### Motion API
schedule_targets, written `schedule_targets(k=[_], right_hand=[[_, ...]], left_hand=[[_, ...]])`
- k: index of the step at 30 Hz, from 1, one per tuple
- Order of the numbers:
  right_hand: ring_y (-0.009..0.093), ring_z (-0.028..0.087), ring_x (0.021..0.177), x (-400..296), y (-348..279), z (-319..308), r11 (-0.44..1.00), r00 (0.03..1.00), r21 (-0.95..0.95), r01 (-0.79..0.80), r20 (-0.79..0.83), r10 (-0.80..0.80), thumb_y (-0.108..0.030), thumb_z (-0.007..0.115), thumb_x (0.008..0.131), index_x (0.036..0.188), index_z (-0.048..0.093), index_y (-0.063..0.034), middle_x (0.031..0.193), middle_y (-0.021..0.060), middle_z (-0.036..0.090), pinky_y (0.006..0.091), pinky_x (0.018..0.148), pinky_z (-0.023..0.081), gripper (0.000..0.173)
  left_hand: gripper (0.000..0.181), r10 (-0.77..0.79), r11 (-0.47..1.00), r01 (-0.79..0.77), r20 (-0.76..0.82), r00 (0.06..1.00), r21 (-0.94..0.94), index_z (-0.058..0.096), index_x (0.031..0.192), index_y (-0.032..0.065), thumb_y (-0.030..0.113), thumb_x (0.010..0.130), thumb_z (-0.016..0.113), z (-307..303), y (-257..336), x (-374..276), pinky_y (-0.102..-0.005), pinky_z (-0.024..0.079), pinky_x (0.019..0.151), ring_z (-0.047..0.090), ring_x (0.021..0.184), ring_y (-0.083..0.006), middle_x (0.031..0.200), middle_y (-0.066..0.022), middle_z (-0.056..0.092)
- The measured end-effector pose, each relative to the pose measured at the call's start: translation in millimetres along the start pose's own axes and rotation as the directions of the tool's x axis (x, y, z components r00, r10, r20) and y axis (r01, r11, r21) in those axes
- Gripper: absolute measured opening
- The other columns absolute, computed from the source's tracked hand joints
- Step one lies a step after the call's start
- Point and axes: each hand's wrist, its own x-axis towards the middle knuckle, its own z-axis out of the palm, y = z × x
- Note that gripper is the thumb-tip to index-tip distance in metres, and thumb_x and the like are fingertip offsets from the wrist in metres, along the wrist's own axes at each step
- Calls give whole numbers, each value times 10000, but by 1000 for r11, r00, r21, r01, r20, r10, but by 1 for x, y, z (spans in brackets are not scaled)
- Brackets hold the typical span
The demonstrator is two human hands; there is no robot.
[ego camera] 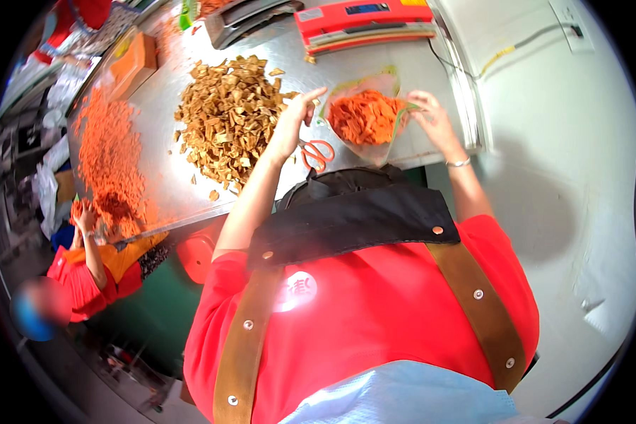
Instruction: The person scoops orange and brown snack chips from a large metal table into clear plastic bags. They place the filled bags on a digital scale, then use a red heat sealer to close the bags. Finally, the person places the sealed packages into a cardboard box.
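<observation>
A clear plastic bag with green edging (381, 155) stands open-mouthed near the table's front edge. Orange shredded food (365, 116) fills much of it. My right hand (433, 115), a bracelet at its wrist, pinches the bag's rim on the right side. On the other side, my left hand (296, 117) hovers by the bag's left rim with the index finger stretched out and nothing seen in it. Orange-handled scissors (318, 156) lie just below that hand, their blades partly hidden by my forearm. Left of it spreads a heap of brown dried pieces (228, 119).
A red bag sealer (365, 26) sits at the back, its cord running to a wall outlet (573, 26). Orange shreds (108, 148) cover the left of the metal table (161, 180), near an orange container (132, 66). A co-worker's hands (85, 217) handle shreds there. A wall bounds the right.
</observation>
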Motion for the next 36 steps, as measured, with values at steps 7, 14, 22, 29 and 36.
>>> schedule_targets(k=[7,14,22,29,36], right_hand=[[147,575,1002,1,1,17,972,982,192,-139,-100,160,-178,537,948,1014,643,12,1040,82,650,277,890,439,228],[75,529,799,1,-3,-20,962,947,238,-134,-256,195,-233,479,980,1015,637,10,852,4,632,236,745,434,292],[95,564,661,73,58,-62,917,835,340,-208,-427,348,-254,429,995,832,568,-22,719,20,567,250,613,492,316],[104,513,485,130,171,-47,824,729,354,-442,-394,560,-274,467,968,747,567,-37,584,19,549,260,473,419,339],[91,500,541,151,230,-35,700,648,273,-659,-265,714,-276,496,951,736,601,-34,598,19,548,258,501,386,339]], left_hand=[[553,169,930,-191,96,981,314,487,1336,164,210,805,638,29,-22,-8,-431,272,1083,323,1325,-323,1426,-141,355],[273,49,991,-77,-230,972,-112,627,1056,-24,167,985,445,58,-27,12,-273,443,837,576,923,-126,1012,-75,653],[333,-154,923,-20,-419,895,-383,592,868,19,233,1008,379,108,-77,110,-227,351,558,397,597,-55,740,-15,596],[328,-371,889,123,-535,759,-441,576,847,25,278,991,425,116,-157,184,-229,339,538,400,605,-54,671,28,480],[343,-489,856,285,-497,717,-431,583,903,38,318,995,408,112,-199,201,-224,315,440,377,475,-58,634,19,468]])
